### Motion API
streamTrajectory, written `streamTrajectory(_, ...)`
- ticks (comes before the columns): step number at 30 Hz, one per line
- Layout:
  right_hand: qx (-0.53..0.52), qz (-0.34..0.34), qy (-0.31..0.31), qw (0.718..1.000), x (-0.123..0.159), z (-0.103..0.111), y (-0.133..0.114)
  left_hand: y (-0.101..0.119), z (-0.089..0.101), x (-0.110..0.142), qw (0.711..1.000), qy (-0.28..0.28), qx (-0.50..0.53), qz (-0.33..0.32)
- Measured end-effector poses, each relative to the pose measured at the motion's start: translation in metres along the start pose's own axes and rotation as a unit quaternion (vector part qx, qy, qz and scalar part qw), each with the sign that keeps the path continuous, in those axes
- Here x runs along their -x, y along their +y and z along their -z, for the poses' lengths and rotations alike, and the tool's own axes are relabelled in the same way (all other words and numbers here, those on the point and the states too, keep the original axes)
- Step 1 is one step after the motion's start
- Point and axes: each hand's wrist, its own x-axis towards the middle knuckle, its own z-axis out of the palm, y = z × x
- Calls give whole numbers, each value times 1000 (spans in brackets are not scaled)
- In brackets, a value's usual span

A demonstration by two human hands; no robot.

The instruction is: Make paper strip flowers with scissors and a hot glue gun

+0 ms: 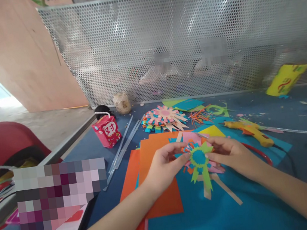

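Between my two hands is a paper rosette (199, 158) with a blue centre, a green fringed ring and green ribbon tails hanging down. My left hand (168, 162) pinches its left edge between thumb and fingers. On the opposite edge, my right hand (226, 152) grips it the same way. Below the rosette, beige paper strips (228, 188) lie on a blue sheet (207, 221). Orange sheets (159, 178) are stacked under my left wrist. A yellow glue gun (250, 134) lies beyond my right hand, its cord running right.
Finished-looking rosettes (165, 117) are piled farther back, beside orange and green scraps (200, 115). Clear glue sticks (124, 143) and a pink drink box (107, 130) stand left. A tablet (68, 224) is near front left. A perforated metal screen (132, 38) borders the table's back.
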Motion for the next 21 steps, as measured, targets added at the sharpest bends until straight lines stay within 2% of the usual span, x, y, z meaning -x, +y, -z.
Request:
streamTrajectory(6,-64,-28,0,998,1,-4,0,0,4,-1,1000,7,18,12)
streamTrajectory(9,-43,-11,-11,999,1,-2,2,-3,7,-2,999,8,45,23)
streamTrajectory(16,13,20,9,1000,-3,5,4,-3,7,-6,985,13,156,70)
streamTrajectory(21,32,27,28,999,-5,5,3,-7,8,-9,984,6,165,69)
